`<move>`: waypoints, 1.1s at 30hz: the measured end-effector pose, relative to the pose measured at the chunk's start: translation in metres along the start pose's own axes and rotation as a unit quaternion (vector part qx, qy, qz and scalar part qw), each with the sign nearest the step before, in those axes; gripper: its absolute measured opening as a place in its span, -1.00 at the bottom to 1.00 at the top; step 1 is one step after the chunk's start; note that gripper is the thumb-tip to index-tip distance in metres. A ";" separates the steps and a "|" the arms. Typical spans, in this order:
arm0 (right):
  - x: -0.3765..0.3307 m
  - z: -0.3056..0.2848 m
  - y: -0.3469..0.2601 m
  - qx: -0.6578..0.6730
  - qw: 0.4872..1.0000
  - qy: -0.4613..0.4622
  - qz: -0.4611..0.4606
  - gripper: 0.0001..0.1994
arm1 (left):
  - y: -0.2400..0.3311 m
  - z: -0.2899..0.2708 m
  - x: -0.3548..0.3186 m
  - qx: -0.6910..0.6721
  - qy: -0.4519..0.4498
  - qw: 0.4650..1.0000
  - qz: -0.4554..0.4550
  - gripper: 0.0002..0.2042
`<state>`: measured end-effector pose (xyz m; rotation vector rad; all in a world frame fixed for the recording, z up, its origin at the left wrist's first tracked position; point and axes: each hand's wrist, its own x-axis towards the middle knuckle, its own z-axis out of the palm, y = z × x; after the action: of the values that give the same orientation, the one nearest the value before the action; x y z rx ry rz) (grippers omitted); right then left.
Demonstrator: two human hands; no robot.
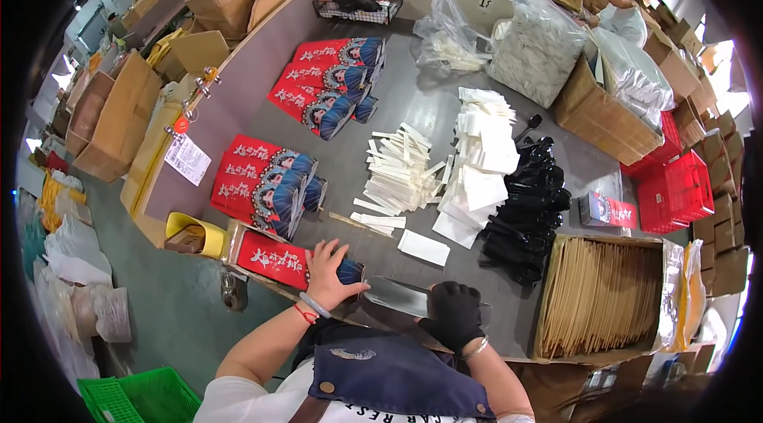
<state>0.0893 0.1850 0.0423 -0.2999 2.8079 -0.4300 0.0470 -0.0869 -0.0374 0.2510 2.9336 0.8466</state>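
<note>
My left hand (327, 274) lies spread over a red printed packet (270, 258) with a blue figure at its right end, pressing it at the near table edge. To its right, my right hand (455, 316), in a black glove, has curled fingers at the end of a shiny, greyish flat strip (396, 297). What the gloved fingers hold, if anything, is hidden. Two stacks of similar packets, a nearer stack (238, 177) and a farther stack (318, 77), lie beyond my left hand. Ahead are narrow white paper sleeves (397, 173), white napkins (481, 153) and black plastic spoons (528, 212).
A carton of wooden chopsticks (600, 296) stands at the right. Behind it are red baskets (675, 193). A wire basket (358, 2) and plastic bags (536, 38) line the far side. A yellow container (195, 234) sits left; another person (624, 14) is far right.
</note>
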 end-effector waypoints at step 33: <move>-0.168 -0.013 0.282 -0.083 0.822 0.254 0.503 -0.74 | 0.055 0.023 0.103 -0.037 -0.038 0.980 0.194 -0.91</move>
<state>0.1980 0.4927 0.0054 1.4107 2.9500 0.0108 -0.0443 -0.0108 -0.0300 0.8500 2.8160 0.9607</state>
